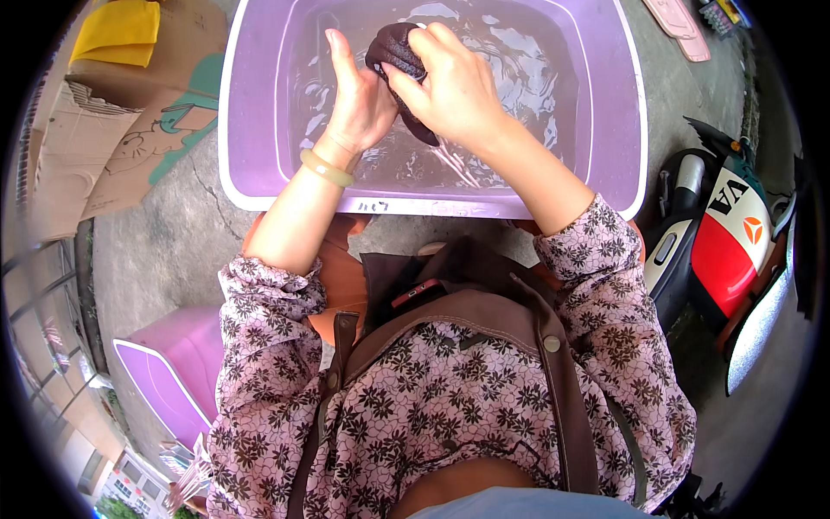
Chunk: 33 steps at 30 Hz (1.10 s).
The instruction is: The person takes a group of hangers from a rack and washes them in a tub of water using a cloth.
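A large purple plastic tub (431, 206) with a white rim stands before me, holding murky water (519, 78). Above the water, my right hand (454, 84) grips a wet, dark bundle (397, 52) that looks like cloth. My left hand (363, 97) is beside the bundle with its palm turned up and thumb apart; the bundle rests against its fingers, which are partly hidden. A pale bangle (326, 168) circles my left wrist. Thin pinkish strands (457, 165) trail into the water under the bundle.
Flattened cardboard (110, 156) with a yellow cloth (117, 32) lies at the left. A second purple tub (168, 370) is at the lower left. At the right stand a red and white scooter (723, 246) and, farther up, pink plastic pieces (681, 26). A brown apron covers my lap.
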Available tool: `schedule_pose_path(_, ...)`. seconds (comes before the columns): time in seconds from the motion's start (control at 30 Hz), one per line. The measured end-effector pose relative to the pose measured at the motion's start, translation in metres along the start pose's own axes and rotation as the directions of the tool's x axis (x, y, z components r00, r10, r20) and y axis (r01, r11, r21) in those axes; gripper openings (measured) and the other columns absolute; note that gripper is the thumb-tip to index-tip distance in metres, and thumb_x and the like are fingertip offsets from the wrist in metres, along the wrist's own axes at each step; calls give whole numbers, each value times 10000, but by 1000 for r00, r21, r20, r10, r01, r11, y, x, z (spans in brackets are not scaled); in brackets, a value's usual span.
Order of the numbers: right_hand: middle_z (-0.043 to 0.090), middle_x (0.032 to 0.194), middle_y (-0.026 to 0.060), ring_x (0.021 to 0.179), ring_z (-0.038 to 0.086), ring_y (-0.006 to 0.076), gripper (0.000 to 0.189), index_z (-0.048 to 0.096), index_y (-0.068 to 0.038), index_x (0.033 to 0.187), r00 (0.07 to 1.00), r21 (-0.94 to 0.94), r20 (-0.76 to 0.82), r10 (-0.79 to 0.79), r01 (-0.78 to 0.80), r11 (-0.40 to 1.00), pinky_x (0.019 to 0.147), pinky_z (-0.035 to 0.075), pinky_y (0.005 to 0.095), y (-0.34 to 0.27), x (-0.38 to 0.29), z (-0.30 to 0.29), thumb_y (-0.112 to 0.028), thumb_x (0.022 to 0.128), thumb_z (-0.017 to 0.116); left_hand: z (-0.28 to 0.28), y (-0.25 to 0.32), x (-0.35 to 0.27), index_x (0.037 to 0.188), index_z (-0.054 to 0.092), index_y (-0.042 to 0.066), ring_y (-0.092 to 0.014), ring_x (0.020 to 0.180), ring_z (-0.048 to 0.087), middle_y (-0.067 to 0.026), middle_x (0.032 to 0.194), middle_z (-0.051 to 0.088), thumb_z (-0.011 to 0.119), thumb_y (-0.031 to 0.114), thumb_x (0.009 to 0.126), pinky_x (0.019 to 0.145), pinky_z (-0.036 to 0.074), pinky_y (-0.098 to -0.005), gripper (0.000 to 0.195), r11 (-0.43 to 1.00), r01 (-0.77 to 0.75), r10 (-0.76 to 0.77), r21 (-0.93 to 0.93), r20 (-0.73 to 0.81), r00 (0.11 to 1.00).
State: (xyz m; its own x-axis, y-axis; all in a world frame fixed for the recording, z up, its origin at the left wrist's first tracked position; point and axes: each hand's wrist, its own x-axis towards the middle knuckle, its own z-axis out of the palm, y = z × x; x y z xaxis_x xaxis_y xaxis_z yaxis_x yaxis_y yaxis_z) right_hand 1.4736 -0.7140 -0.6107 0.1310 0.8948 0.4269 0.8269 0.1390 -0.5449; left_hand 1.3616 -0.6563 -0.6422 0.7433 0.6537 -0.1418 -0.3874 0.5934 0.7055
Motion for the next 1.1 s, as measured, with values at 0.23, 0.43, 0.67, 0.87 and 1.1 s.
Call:
schedule_pose_path(0.23, 619, 815, 129, 777, 620, 287, 338, 635, -66, 917, 950, 216, 213, 228, -274, 937, 692, 483, 386, 67, -27, -8, -347, 731, 655, -24, 42, 14, 1132, 535, -72, -249, 1015, 594, -147, 1065, 624, 511, 119, 910, 943, 439, -356, 294, 967, -205, 230, 152, -168, 959)
schedule_pose_path(0.43, 633, 857, 148, 837, 607, 341, 354, 623, -73, 938, 946, -75, 188, 265, -255, 964, 744, 478, 392, 130, -8, -29, -378, 758, 621, 24, 65, -18, 1093, 548, -53, -173, 812, 620, -82, 860, 644, 595, 98, 844, 797, 499, -328, 295, 833, -443, 443, 333, 80, 893)
schedule_pose_path(0.67, 551, 963, 140, 899, 577, 332, 310, 573, -153, 1058, 836, -370, 489, 249, -59, 927, 775, 474, 415, 180, -65, 70, -260, 775, 637, -5, 38, -13, 1071, 607, -10, -160, 959, 606, -81, 937, 675, 578, 102, 872, 909, 433, -308, 231, 777, -204, 160, 596, 127, 979)
schedule_pose_path(0.87, 493, 1157, 82, 1153, 436, 277, 332, 585, -243, 1106, 725, -382, 685, 78, 265, 886, 934, 312, 571, 197, -104, 89, -164, 785, 559, -11, -4, -18, 1042, 616, -24, -139, 884, 637, -95, 950, 670, 635, 58, 827, 792, 501, -256, 231, 808, 155, -246, 569, 87, 965)
schedule_pose_path(1.1, 560, 1176, 149, 1063, 551, 224, 584, 347, -82, 1365, 361, 322, 499, 788, -921, 218, 875, 451, 372, 231, -77, 67, -154, 841, 595, -1, -19, -26, 1075, 596, -13, -140, 898, 636, -85, 987, 658, 616, 23, 834, 798, 493, -267, 244, 782, 185, -306, 595, 107, 946)
